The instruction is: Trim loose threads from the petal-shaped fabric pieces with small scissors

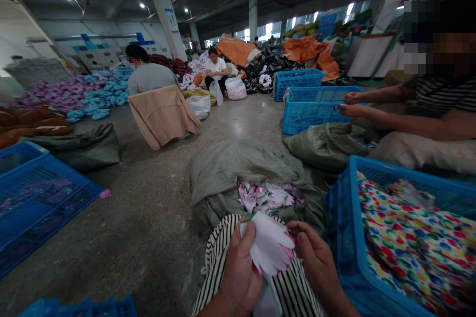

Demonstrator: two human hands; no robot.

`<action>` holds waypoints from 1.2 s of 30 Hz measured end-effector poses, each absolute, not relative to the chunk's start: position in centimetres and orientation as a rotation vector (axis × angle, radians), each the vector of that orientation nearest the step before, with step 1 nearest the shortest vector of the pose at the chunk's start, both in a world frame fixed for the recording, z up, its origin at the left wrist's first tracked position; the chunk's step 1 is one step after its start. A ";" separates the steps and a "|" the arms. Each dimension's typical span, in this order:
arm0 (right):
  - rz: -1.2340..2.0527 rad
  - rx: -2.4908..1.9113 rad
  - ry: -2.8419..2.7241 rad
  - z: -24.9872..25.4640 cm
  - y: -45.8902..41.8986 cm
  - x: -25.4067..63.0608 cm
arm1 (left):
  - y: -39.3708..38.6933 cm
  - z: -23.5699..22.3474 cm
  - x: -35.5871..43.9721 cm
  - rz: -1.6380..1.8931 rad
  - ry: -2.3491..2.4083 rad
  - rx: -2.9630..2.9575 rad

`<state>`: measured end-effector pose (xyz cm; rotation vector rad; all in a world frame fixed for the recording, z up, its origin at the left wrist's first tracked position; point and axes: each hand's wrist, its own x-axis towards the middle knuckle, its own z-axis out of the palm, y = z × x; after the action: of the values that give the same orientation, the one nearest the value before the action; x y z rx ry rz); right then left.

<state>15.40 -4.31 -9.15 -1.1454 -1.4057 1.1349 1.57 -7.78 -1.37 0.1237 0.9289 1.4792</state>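
My left hand (241, 262) is closed on a flower-shaped fabric piece (270, 242), thumb on top. The piece is white with pink petal tips and a green edge at its top. My right hand (314, 250) has its fingers curled in a pinch at the piece's right edge; the fingertips are partly hidden. Under both hands lies black-and-white striped cloth (217, 257) over my lap. Just beyond my hands, a grey-green woven sack (238, 163) gapes, showing many similar pink-and-white fabric pieces (266, 197).
On the right stands a blue crate (344, 218) full of colourful dotted fabric. A co-worker's hands (353, 104) are near another blue crate (316, 109). Left, a blue crate (55, 193) stands by a pink scrap (105, 193). A person sits on a draped chair (165, 114) ahead.
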 end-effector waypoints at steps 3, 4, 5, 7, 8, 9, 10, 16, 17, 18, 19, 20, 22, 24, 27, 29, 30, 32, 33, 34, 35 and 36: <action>1.061 -1.109 -1.481 -9.8 -4.0 15.5 | -7.8 -1.4 1.7 1.435 0.927 0.098; 1.011 -1.079 -1.533 -9.7 -3.9 15.5 | -7.8 -1.4 1.8 1.426 0.926 0.094; 0.957 -1.046 -1.583 -9.5 -3.8 15.4 | -7.8 -1.4 1.8 1.421 0.923 0.092; 0.847 -0.987 -1.650 -8.8 -3.7 15.3 | -7.8 -1.5 1.9 1.419 0.915 0.093; 0.791 -0.965 -1.672 -8.5 -3.6 15.2 | -7.7 -1.5 1.9 1.421 0.913 0.092; 0.741 -0.945 -1.692 -8.1 -3.6 15.2 | -7.7 -1.6 1.9 1.424 0.911 0.090; 0.694 -0.928 -1.713 -7.9 -3.6 15.2 | -7.7 -1.6 1.9 1.425 0.908 0.089; 0.478 -0.883 -1.827 -7.1 -3.3 15.1 | -7.7 -1.9 1.9 1.430 0.877 0.080; 0.472 -0.882 -1.830 -7.0 -3.2 15.0 | -7.7 -1.9 1.9 1.430 0.869 0.077; 0.471 -0.883 -1.832 -6.9 -3.2 15.0 | -7.7 -2.0 2.0 1.428 0.863 0.075; 0.470 -0.886 -1.832 -6.8 -3.1 15.0 | -7.7 -2.0 2.0 1.425 0.860 0.073; 0.466 -0.891 -1.829 -6.7 -3.1 15.0 | -7.7 -2.0 2.0 1.424 0.860 0.073; 0.459 -0.901 -1.829 -6.5 -3.1 15.0 | -7.7 -2.0 2.1 1.422 0.866 0.074; 0.474 -0.907 -1.834 -6.5 -3.2 15.1 | -7.8 -2.0 2.1 1.421 0.874 0.072; 0.530 -0.913 -1.840 -6.5 -3.3 15.2 | -7.9 -1.8 2.0 1.418 0.887 0.066; 0.554 -0.906 -1.835 -6.6 -3.4 15.3 | -7.9 -1.8 2.1 1.411 0.892 0.065; 0.559 -0.901 -1.835 -6.6 -3.4 15.4 | -7.9 -1.8 2.1 1.407 0.893 0.066; 0.538 -0.888 -1.840 -6.6 -3.5 15.4 | -7.8 -2.0 2.1 1.405 0.898 0.069; 0.522 -0.882 -1.842 -6.6 -3.5 15.4 | -7.8 -2.1 2.1 1.407 0.899 0.068; 0.508 -0.881 -1.843 -6.5 -3.5 15.4 | -7.8 -2.1 2.1 1.409 0.899 0.068; 0.497 -0.881 -1.841 -6.4 -3.5 15.4 | -7.8 -2.2 2.1 1.412 0.897 0.067; 0.490 -0.879 -1.837 -6.3 -3.5 15.4 | -7.7 -2.3 2.1 1.415 0.893 0.068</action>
<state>15.39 -3.50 -6.34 -0.8794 -1.8373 0.4895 2.10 -7.73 -2.30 0.0681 0.8927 1.4146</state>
